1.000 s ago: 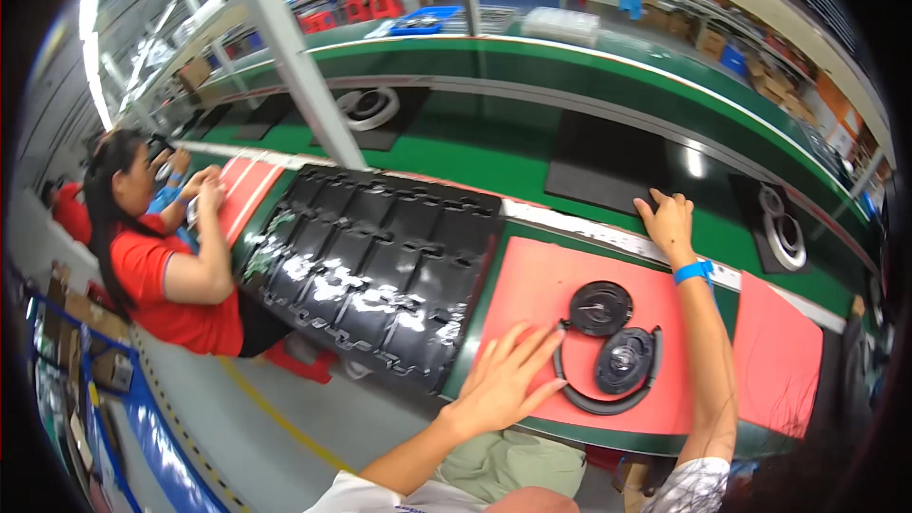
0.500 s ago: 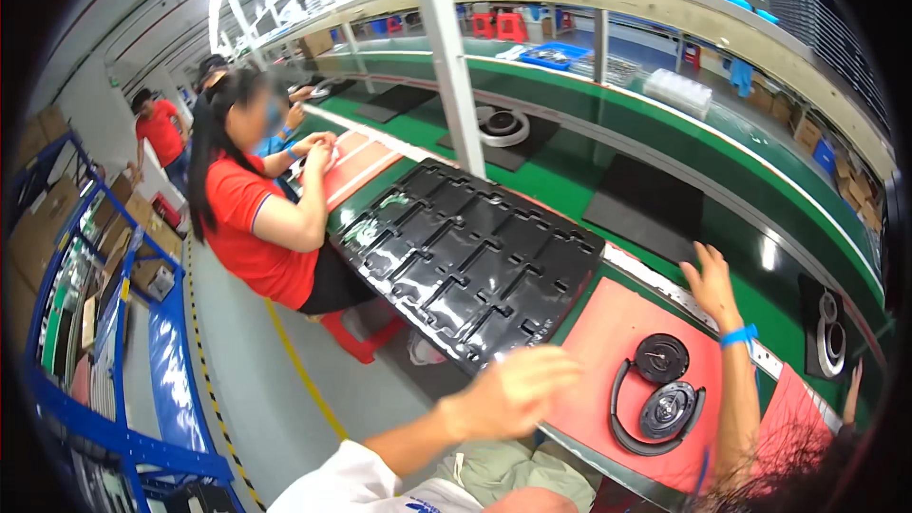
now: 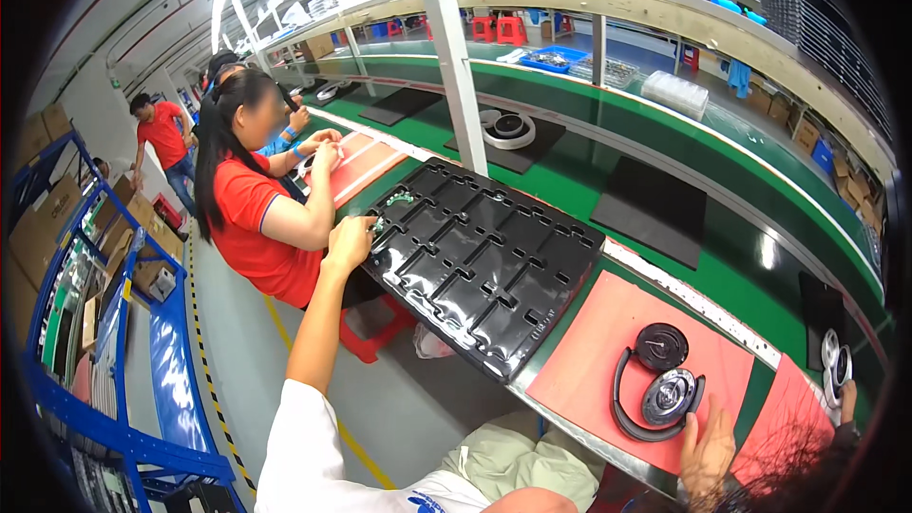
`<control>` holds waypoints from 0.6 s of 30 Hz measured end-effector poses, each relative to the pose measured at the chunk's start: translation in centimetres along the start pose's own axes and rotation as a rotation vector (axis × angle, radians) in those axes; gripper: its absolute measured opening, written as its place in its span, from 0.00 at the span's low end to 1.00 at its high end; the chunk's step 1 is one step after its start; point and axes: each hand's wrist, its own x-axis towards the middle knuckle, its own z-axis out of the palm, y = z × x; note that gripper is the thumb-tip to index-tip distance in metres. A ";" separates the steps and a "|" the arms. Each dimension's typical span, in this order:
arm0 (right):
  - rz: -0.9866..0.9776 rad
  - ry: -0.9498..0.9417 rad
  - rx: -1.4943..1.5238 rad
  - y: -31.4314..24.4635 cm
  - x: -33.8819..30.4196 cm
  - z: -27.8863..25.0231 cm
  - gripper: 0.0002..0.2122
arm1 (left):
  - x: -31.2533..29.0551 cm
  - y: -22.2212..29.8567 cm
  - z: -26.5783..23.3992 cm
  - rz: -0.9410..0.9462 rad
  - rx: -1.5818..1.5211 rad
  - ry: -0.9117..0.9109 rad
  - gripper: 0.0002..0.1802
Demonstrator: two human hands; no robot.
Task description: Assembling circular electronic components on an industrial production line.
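Note:
My left hand [image 3: 351, 239] is stretched out to the far left end of a black moulded plastic tray [image 3: 465, 271]. Its fingertips are closed on a small green circuit board [image 3: 377, 225] at the tray's edge. Another green circuit board [image 3: 400, 198] lies in a nearby pocket. My right hand [image 3: 708, 446] rests low over the pink mat [image 3: 598, 323], fingers apart, just right of a pair of black headphones [image 3: 619, 408]. One ear cup [image 3: 662, 346] is turned flat and the other [image 3: 670, 397] shows its open inside. Whether my fingertips touch the headphones I cannot tell.
Beyond the tray runs a green conveyor [image 3: 560, 199] with black pads [image 3: 651, 209] and white-rimmed parts [image 3: 508, 129]. A white post [image 3: 446, 57] rises behind the tray. A co-worker in red [image 3: 252, 199] sits at the left. Another person's hand [image 3: 847, 401] shows at far right.
My left hand has swung from the tray's near edge to its far left end and pinches a circuit board there. My right hand has come back from the conveyor side to beside the headphones.

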 end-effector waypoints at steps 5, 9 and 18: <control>0.096 -0.085 0.066 -3.7 -0.1 -1.5 0.31 | 1.6 -0.1 1.8 0.045 -0.041 -0.037 0.18; 0.082 0.017 0.377 -4.4 0.5 -0.6 0.32 | 3.6 -2.9 3.4 0.076 -0.203 -0.087 0.17; 0.122 -0.128 0.441 -1.6 3.3 -2.1 0.31 | 2.6 3.7 -3.0 0.735 -0.077 0.605 0.06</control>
